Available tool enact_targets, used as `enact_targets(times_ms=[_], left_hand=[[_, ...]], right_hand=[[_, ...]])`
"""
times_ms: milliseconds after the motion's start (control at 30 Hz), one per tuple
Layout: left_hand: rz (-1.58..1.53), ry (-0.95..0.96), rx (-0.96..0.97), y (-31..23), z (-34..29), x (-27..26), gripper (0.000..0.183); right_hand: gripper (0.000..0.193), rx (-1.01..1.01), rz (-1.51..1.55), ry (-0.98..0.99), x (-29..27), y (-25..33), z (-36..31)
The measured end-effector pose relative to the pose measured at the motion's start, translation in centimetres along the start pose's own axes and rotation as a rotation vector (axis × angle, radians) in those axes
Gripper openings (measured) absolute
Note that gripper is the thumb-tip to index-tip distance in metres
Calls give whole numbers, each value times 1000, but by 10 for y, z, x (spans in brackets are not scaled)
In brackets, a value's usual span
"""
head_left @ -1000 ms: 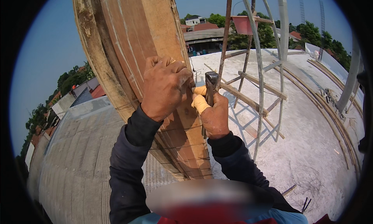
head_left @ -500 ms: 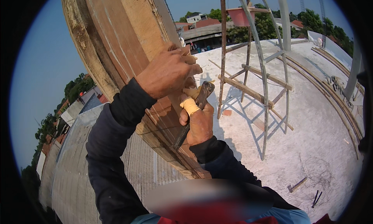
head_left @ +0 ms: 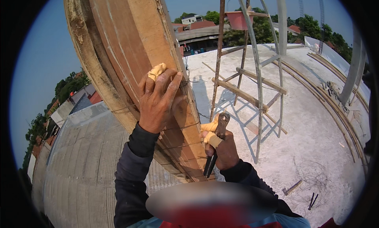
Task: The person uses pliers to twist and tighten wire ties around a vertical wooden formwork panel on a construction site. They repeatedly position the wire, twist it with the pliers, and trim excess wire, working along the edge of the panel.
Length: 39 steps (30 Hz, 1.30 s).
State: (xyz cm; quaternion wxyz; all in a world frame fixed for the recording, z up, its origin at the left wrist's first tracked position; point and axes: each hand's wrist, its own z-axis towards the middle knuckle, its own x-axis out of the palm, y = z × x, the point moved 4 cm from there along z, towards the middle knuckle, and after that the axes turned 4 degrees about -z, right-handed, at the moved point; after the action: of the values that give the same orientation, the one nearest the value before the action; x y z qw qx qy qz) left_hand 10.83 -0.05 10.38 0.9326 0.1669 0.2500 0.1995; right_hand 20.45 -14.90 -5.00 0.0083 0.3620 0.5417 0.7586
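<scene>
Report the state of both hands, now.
Left hand: open, spread over the wooden panel.
Right hand: closed around the pincers.

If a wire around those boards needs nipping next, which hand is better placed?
Probably the right hand: it grips the pincers near the edge of the wooden boards. The left hand, spread over them, holds no tool.

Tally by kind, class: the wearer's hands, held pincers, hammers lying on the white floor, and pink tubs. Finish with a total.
Hands: 2 (left hand, right hand)
Held pincers: 1
Hammer on the white floor: 1
Pink tub: 1
Total: 5
</scene>
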Motion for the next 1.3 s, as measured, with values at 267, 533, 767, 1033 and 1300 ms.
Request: enact_targets(times_ms=[267, 533, 767, 1033, 1300], left_hand=[[-191, -48, -34, 7, 11, 8, 49], [-281, -40, -29, 15, 19, 18, 28], [-359, -245, 109, -82, 52, -5, 31], [-1605, 398, 210, -348, 34, 67, 32], [-1983, 1336, 178, -498, -42, 91, 41]], right_hand=[[22, 91, -64, -173, -61, -24, -42], [21, 171, -67, -299, -133, -58, -75], [33, 256, -137, -445, -221, -106, -120], [31, 61, -63, -851, -280, -140, -234], [26, 103, -903, -1006, -355, -208, -309]])
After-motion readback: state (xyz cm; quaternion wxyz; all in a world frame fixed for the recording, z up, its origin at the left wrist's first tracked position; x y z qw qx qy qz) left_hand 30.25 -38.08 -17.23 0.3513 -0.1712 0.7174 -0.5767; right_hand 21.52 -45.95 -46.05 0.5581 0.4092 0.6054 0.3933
